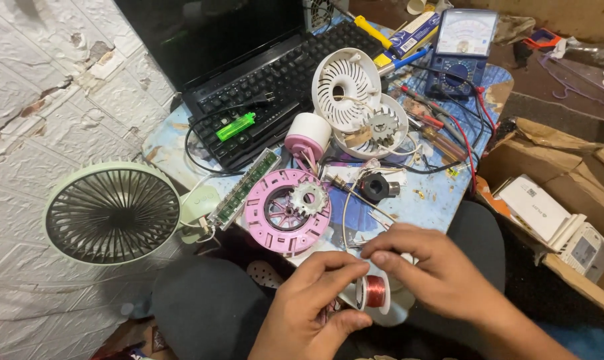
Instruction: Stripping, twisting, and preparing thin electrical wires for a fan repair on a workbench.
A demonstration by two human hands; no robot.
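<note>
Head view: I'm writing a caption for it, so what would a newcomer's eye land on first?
Both hands at the bottom centre, the left hand and right hand, pinching a small spool of reddish copper wire. Above them, a pink fan housing with a toothed core lies on the cluttered table. At left stands a pale green fan.

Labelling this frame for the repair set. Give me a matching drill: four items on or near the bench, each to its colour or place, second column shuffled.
Things:
1. lighter
2. wire spool
3. multimeter
4. desk fan

Place or colour:
A. pale green, hanging off the table's left edge
B. bright green, lying on the laptop keyboard
C. blue, at the table's far right corner
D. reddish copper winding, between the left hand and right hand

Pairs: 1-B, 2-D, 3-C, 4-A
</note>
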